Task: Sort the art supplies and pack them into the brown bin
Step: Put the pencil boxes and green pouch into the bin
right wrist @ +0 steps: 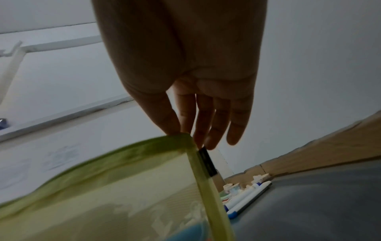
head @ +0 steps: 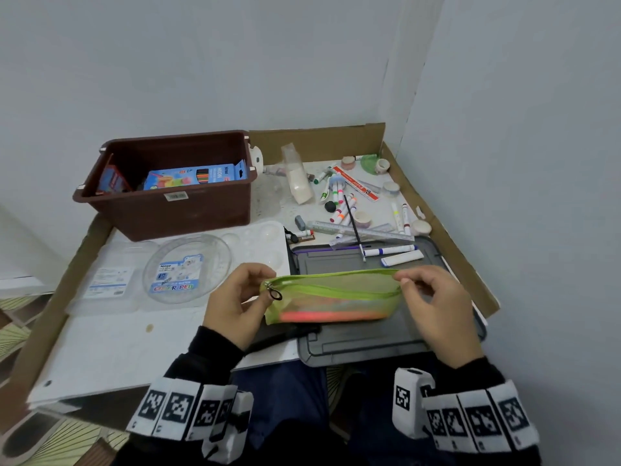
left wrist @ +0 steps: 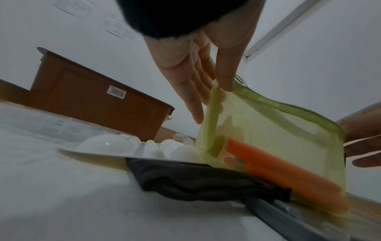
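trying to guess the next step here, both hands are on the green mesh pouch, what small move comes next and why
Probably carry the green mesh pouch toward the brown bin at the far left. The left hand and right hand pinch its top corners, the zipper pull sits at the left end, and markers show inside, so it looks ready to pack.

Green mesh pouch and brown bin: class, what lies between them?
In the head view, a white paint palette lies between the green mesh pouch and brown bin.
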Available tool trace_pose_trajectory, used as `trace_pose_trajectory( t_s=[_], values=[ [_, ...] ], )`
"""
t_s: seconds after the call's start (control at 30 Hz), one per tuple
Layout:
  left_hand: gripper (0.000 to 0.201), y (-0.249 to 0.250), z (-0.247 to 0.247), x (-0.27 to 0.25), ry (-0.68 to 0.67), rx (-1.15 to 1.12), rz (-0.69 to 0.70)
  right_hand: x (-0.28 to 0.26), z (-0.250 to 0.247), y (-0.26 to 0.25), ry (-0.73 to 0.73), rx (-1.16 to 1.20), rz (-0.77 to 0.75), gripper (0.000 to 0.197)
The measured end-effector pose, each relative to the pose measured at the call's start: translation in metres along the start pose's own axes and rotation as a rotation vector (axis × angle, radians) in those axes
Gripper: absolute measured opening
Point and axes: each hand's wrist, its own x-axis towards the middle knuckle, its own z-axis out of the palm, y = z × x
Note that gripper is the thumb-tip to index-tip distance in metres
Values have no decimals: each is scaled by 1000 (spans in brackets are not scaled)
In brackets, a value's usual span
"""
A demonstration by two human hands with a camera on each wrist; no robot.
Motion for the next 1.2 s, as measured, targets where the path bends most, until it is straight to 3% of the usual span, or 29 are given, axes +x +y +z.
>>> trace_pose_trajectory(
  t_s=[0.13, 0.23, 0.37, 0.53, 0.73, 1.03, 1.2],
  values=[
    [31, -3, -2, 0, 32, -8, -23, -6, 11, -5, -13, -167, -78, 16],
    [31, -5, -6, 1, 54, 4, -27, -12, 27, -23, -25, -166, -150, 15],
    [34, -7, -9, -1, 51, -19, -55, -18, 53, -47, -141, -118, -206, 6],
    [30, -8, -11, 2, 100, -115, -88, -21, 82, -62, -271, -193, -293, 14],
    [29, -10, -13, 3, 92, -147, -105, -19, 99, -66, -319, -311, -294, 20],
    [31, -13, -13, 3, 57, -124, -85, -18, 98, -69, -237, -289, -276, 11],
    [31, -14, -13, 3, 41, -92, -67, -14, 92, -66, -268, -346, -241, 19]
  ],
)
